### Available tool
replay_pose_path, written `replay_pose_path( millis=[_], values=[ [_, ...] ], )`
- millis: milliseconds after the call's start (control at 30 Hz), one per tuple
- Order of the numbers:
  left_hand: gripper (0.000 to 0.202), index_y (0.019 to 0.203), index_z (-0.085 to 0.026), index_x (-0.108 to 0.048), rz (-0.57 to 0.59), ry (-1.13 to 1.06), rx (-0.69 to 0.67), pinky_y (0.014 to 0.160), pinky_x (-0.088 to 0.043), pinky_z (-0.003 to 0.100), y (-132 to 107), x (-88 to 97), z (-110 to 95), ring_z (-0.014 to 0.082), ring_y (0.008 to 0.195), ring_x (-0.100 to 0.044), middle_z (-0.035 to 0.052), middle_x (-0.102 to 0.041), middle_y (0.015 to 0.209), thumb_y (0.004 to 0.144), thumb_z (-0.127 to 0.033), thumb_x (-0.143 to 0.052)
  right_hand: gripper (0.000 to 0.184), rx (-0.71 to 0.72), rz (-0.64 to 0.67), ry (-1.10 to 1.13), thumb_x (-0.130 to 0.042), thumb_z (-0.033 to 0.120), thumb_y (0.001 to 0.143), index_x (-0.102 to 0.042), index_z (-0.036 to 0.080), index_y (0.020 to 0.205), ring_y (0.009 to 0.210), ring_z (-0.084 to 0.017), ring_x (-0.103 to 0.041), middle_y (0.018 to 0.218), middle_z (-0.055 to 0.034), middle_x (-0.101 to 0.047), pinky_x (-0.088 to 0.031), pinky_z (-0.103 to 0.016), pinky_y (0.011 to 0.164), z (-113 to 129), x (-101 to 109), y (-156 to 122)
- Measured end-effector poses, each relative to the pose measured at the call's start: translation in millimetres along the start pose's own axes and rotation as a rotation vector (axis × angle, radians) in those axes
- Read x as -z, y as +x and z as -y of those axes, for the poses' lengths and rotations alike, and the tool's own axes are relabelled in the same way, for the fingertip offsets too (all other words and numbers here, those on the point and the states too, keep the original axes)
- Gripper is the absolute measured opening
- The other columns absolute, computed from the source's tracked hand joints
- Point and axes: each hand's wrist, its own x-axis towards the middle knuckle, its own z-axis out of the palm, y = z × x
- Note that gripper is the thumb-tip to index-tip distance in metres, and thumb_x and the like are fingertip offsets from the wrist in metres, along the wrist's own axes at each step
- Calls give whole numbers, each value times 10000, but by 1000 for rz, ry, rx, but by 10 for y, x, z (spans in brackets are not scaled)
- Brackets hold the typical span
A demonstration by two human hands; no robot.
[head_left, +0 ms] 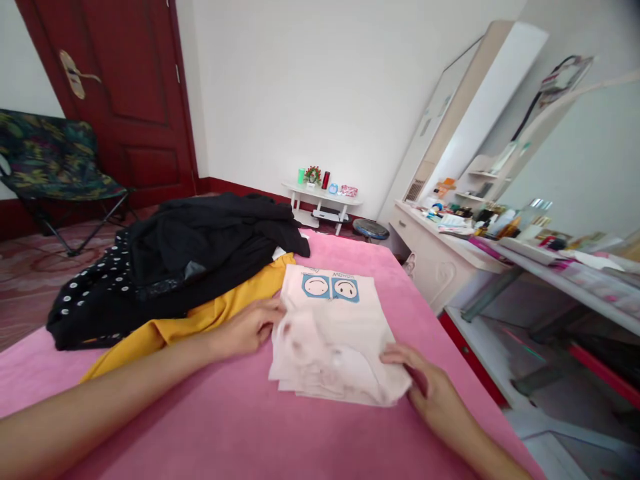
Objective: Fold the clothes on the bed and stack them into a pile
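Note:
A folded pale pink T-shirt (333, 337) with two blue face squares lies on the pink bed cover (240, 427). My left hand (247, 327) rests at its left edge, fingers curled and pinching the fabric. At the shirt's near right corner, my right hand (425, 387) grips the fabric with its fingers closed on the edge. A yellow garment (200, 313) lies just left of the shirt, under my left wrist.
A heap of black clothes (200, 247) and a black dotted garment (87, 293) cover the bed's far left. A cluttered dressing table (465, 247) with mirror stands right. A folding chair (50, 167), a red door (130, 87) and a small white table (323, 197) stand behind.

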Motion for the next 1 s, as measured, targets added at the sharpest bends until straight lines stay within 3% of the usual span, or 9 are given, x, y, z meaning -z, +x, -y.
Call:
replay_pose_path(
  millis=[67,133,267,367,467,533,600,733,1000],
  values=[
    [369,883,-218,-703,105,66,8,842,-479,293,-205,19,10,175,879,-622,32,-672,882,693,-20,-456,460,3,82,-69,-484,140,696,-666,263,1100,1097,-231,-593,1141,-48,-663,-425,-422,1001,8,17,-187],
    [400,807,-224,-712,69,122,48,818,-483,289,-93,132,-74,163,811,-628,18,-675,812,675,-9,-402,378,18,20,-116,-495,192,717,-700,282,1022,1040,-242,-615,1076,-43,-685,-450,-423,965,241,166,-65],
    [378,869,-200,-716,-149,203,128,847,-481,298,709,264,-387,176,864,-634,19,-689,881,720,-54,-401,293,127,-288,-138,-533,266,779,-688,290,1026,1064,-245,-594,1073,-15,-685,-399,-436,1012,966,431,759],
    [377,1112,-185,-662,-117,277,162,984,-416,328,1147,-6,-477,212,1088,-574,50,-652,1129,790,-145,-469,366,268,-393,-153,-515,272,828,-619,257,1178,1200,-235,-504,1228,-12,-616,-309,-445,1078,1145,262,1315],
    [471,1331,-198,-500,-8,372,305,1075,-316,393,1126,-508,-309,255,1278,-430,94,-481,1383,877,-319,-467,436,173,-316,-287,-451,311,889,-508,274,1320,1342,-234,-342,1391,-11,-484,-180,-475,1128,769,-212,1499],
    [501,1397,-243,-410,38,409,396,1117,-219,464,969,-802,-131,269,1361,-310,77,-368,1472,915,-377,-397,475,-25,-147,-333,-384,356,922,-432,265,1386,1378,-235,-280,1452,-40,-406,-172,-483,1126,358,-550,1459],
    [513,1429,-295,-344,77,425,411,1129,-159,497,830,-974,12,266,1399,-225,45,-287,1517,931,-419,-348,513,-145,72,-341,-324,448,939,-368,285,1423,1409,-232,-202,1518,-28,-282,-160,-496,1126,-8,-791,1387],
    [522,1443,-323,-306,96,428,386,1132,-132,499,768,-1015,107,258,1413,-181,31,-241,1535,938,-454,-305,549,-160,148,-354,-264,535,937,-318,322,1440,1430,-219,-107,1553,-2,-174,-106,-500,1135,-310,-909,1343],
    [525,1440,-326,-310,83,415,381,1135,-116,489,786,-1003,131,250,1413,-183,26,-239,1536,935,-469,-304,538,-143,112,-308,-307,531,927,-371,317,1416,1423,-230,-145,1541,-15,-219,-120,-506,1133,-254,-867,1360]
  ],
)
